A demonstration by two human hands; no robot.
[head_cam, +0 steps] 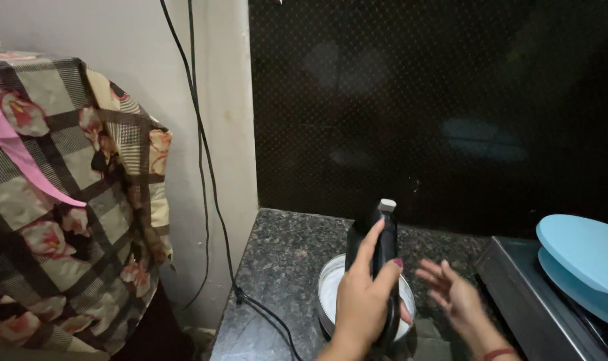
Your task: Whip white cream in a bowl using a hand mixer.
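My left hand [363,301] grips a black hand blender [379,249] with a pale button on top, holding it upright over a round steel bowl [329,277] with white contents. The bowl rests on a dark speckled stone counter [284,267]. My right hand [454,294] hovers just right of the blender, fingers spread and holding nothing. A red band sits on that wrist. The blender's lower end is hidden behind my left hand.
A black cord [207,167] hangs down the pale wall and runs onto the counter. A checked floral cloth [63,200] covers something at left. At right, blue lids [581,257] lie on a steel appliance [518,294]. Dark patterned backsplash [437,100] stands behind.
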